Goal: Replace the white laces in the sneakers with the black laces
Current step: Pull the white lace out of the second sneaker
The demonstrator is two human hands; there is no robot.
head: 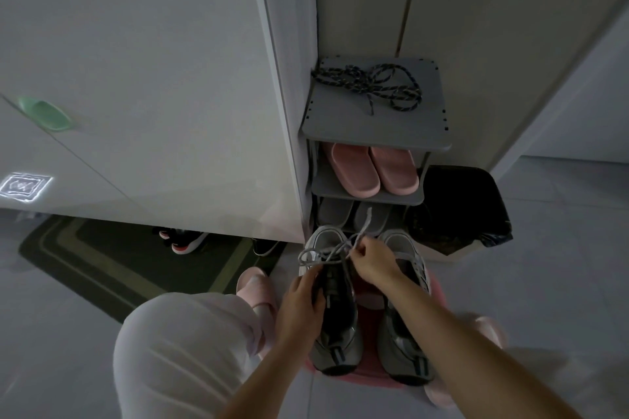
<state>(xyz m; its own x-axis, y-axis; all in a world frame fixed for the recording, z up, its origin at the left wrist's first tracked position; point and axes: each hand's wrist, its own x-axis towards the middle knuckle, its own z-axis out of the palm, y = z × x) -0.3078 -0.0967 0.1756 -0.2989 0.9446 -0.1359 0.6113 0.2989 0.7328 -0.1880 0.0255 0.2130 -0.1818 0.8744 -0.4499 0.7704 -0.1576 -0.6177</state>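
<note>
Sneakers of smooth grey panels sit side by side, toes nearest, on a round pink stool. The left hand grips the left sneaker, its fingers curled round the side by the tongue. Just beyond, the right hand pinches a flat white lace, which loops loosely above the eyelets. Farther off, a grey shelved rack holds ribbed pink slippers. On its top shelf lie the speckled, rope-like black laces in a tangle.
</note>
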